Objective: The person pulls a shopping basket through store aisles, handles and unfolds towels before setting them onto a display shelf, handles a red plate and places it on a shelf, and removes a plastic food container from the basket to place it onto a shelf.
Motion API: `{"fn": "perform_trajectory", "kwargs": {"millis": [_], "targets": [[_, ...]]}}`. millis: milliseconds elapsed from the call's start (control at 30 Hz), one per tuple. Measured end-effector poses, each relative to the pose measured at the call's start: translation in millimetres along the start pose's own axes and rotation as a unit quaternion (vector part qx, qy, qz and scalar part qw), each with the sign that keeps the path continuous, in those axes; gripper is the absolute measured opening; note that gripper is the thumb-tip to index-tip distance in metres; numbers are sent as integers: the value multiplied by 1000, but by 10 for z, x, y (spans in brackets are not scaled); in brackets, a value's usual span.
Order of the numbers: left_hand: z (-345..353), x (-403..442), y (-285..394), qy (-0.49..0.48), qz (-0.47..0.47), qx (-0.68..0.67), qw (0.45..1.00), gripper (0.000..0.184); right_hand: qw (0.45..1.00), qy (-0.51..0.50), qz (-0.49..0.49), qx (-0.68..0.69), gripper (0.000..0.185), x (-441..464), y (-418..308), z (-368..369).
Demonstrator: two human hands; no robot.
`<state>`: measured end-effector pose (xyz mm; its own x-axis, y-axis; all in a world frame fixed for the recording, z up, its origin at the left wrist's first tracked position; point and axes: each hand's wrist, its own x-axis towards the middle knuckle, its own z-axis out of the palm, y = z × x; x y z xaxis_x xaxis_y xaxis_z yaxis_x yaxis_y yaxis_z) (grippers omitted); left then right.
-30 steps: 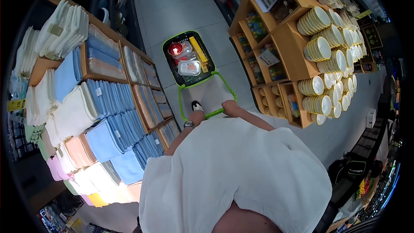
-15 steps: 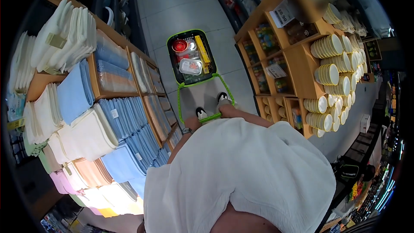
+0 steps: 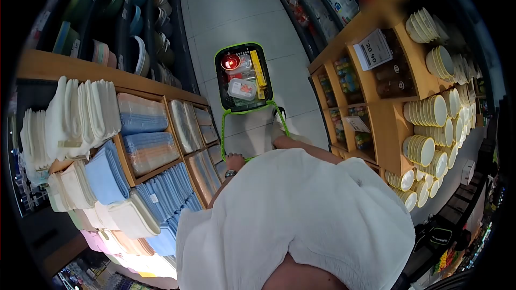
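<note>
A black shopping basket (image 3: pixel 219 83) with a bright green rim hangs in front of my legs, above the tiled floor. Its long green handle (image 3: pixel 222 134) reaches back toward my body. My left hand (image 3: pixel 234 161), with a watch at the wrist, is closed around the handle's left end. At the other end my right hand (image 3: pixel 280 141) is closed on the handle too, its fingers only partly visible. Inside the basket lie a red bowl (image 3: pixel 230 62), a clear plastic food tub (image 3: pixel 242 89), a long yellow box (image 3: pixel 257 69) and other clear packaging.
Stacked white towels (image 3: pixel 80 115) and blue towels (image 3: pixel 107 172) fill a wooden shelf on my left. To the right, stacked paper cups (image 3: pixel 424 113) jut from a wooden stand with a price sign (image 3: pixel 373 49). A tiled aisle (image 3: pixel 231 5) runs ahead between dark shelves.
The shelves on both sides have slid downward in view as I move forward along the aisle. The basket appears slightly right and lower. Both hands stay at the handle.
</note>
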<state>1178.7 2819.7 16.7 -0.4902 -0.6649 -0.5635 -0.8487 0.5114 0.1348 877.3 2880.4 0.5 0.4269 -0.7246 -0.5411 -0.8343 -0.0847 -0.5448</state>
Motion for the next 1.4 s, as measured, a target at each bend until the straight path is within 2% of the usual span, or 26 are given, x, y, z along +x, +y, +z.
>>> {"fn": "perform_trajectory", "kwargs": {"millis": [33, 100, 167, 333, 400, 433, 500, 533, 633, 733, 767, 833, 867, 900, 933, 1000, 1067, 1100, 1167, 1233, 1300, 1400], "targets": [[-135, 127, 16, 43, -41, 13, 998, 26, 1000, 2, -6, -1, 21, 44, 91, -186], [-373, 358, 61, 89, -87, 27, 992, 27, 984, 43, -59, 160, 23, 119, 281, -534], [-694, 661, 153, 193, -198, 10, 961, 27, 988, 51, -49, 137, 24, 245, 410, -936], [-1151, 1284, 323, 233, -240, 16, 942, 29, 992, 78, -47, 91, 28, 346, 643, -1718], [-1473, 1404, 395, 73, -178, -10, 981, 32, 994, 48, 4, 99, 29, 383, 793, -1892], [-1444, 1497, 390, 71, -184, -13, 980, 32, 994, 42, 0, 98, 29, 456, 904, -1893], [-1269, 1762, 325, 130, -144, 26, 981, 40, 997, 62, 39, 30, 26, 635, 1158, -1831], [-1400, 1801, 385, 128, -147, 24, 981, 40, 997, 58, 38, 29, 26, 668, 1244, -1879], [-1805, 1979, 520, 107, -118, 15, 987, 40, 995, 80, 56, -20, 26, 812, 1502, -2003], [-1942, 2341, 323, 22, -59, 53, 997, 41, 994, 92, 36, -40, 26, 1036, 1715, -2060], [-2103, 2478, 279, 26, -60, 52, 996, 41, 996, 73, 48, -31, 25, 1098, 1756, -2143], [-2442, 2813, 166, 15, -3, 7, 1000, 36, 996, 58, 57, -33, 23, 1314, 1852, -2514], [-2443, 3047, 53, 68, 33, 15, 997, 29, 993, 61, 98, -33, 21, 1377, 1865, -2751], [-2449, 3267, -60, 72, 34, 12, 997, 29, 988, 62, 140, -32, 19, 1440, 1852, -2980], [-2570, 3447, -139, 88, 37, -22, 995, 30, 987, 63, 143, -38, 19, 1554, 1876, -3146], [-2806, 3760, -290, 106, 40, -61, 992, 31, 982, 130, 133, -46, 16, 1758, 1919, -3470], [-3207, 3957, -468, 22, 32, -47, 998, 20, 981, 119, 137, -65, 15, 1927, 1820, -3884], [-3425, 4090, -562, 34, 33, -45, 998, 20, 980, 117, 138, -85, 15, 2110, 1799, -4196], [-3520, 4334, -742, 43, 99, -64, 992, 21, 977, 131, 144, -88, 15, 2349, 1797, -4560], [-3777, 4620, -864, 81, 88, -85, 989, 29, 968, 171, 167, -79, 18, 2572, 1875, -4834], [-4068, 4935, -913, 74, 84, -78, 991, 29, 965, 154, 193, -85, 12, 2729, 1878, -5223], [-4300, 5320, -1025, 106, 90, -138, 981, 29, 947, 253, 186, -70, 17, 3093, 2308, -5372]]}}
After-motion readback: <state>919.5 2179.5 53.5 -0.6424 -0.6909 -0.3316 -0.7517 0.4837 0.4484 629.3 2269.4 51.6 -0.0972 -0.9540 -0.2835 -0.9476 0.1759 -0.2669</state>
